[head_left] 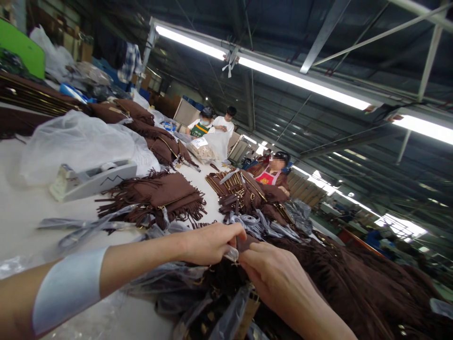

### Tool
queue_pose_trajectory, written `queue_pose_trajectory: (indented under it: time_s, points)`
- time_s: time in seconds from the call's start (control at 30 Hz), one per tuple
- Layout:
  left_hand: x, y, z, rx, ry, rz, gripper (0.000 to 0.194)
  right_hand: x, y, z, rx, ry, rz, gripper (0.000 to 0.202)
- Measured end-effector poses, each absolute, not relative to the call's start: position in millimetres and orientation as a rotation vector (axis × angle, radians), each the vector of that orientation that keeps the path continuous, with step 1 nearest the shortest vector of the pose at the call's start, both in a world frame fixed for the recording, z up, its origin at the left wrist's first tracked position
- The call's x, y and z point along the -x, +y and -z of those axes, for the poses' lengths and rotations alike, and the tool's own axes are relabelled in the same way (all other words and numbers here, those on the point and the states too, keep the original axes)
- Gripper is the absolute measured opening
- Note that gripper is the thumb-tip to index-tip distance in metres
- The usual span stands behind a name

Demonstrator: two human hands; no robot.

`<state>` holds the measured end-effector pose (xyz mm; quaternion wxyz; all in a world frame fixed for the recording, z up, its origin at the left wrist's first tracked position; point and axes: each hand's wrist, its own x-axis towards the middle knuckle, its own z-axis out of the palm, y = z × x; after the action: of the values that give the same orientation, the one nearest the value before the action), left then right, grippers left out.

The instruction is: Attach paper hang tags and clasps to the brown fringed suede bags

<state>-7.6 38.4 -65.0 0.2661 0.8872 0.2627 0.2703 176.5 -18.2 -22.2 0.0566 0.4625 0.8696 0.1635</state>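
Note:
My left hand (pixel 212 243) is closed, its thumb and fingers pinching a brown strap (pixel 245 242) with clear plastic (pixel 231 254) around part of it. Close beside it, my right hand (pixel 274 271) is closed on the same piece, the fingertips almost meeting the left ones. The strap's full length is hidden by the hands. Below them lies a heap of dark straps in clear plastic sleeves (pixel 187 274) with metal clasps. A brown fringed bag (pixel 166 191) lies flat on the white table (pixel 21 189), beyond my left forearm.
A grey tape dispenser (pixel 97 179) and a crumpled clear plastic bag (pixel 83 141) are at the left. Stacked brown bags with gold zips (pixel 244 189) lie ahead. More brown fringed material (pixel 368 278) covers the right side. A co-worker in a red apron (pixel 267 178) is across the table.

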Motion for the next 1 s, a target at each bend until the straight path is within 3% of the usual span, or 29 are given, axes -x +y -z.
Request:
queue_pose_trajectory:
  time_s: [0.2, 0.47, 0.6, 0.7, 0.8, 1.0]
  points:
    - [6.9, 42.3, 67.2, -2.298, 0.642, -0.761, 0.037, -166.9, -23.5, 25.1, -1.726, 2.516, -0.188, 0.028]
    - [-1.6, 58.3, 77.0, -2.234, 0.547, -0.856, 0.039, -177.4, 5.0, 37.2, -1.945, 2.639, 0.729, 0.038]
    - [2.5, 48.2, 80.3, -2.436, 0.720, -1.045, 0.025, -182.6, 14.8, 45.8, -1.952, 2.553, 1.159, 0.041]
    - [6.1, 27.9, 86.1, -2.621, 0.921, -1.048, 0.003, -181.3, 14.0, 46.3, -1.982, 2.536, 1.183, 0.046]
    - [1.5, 9.6, 94.8, -2.734, 1.044, -0.874, 0.019, -179.9, 12.9, 46.6, -1.988, 2.566, 1.150, 0.048]
    - [0.9, 5.6, 87.7, -2.579, 1.012, -0.870, 0.018, -186.6, 7.5, 38.4, -1.909, 2.638, 1.233, 0.029]
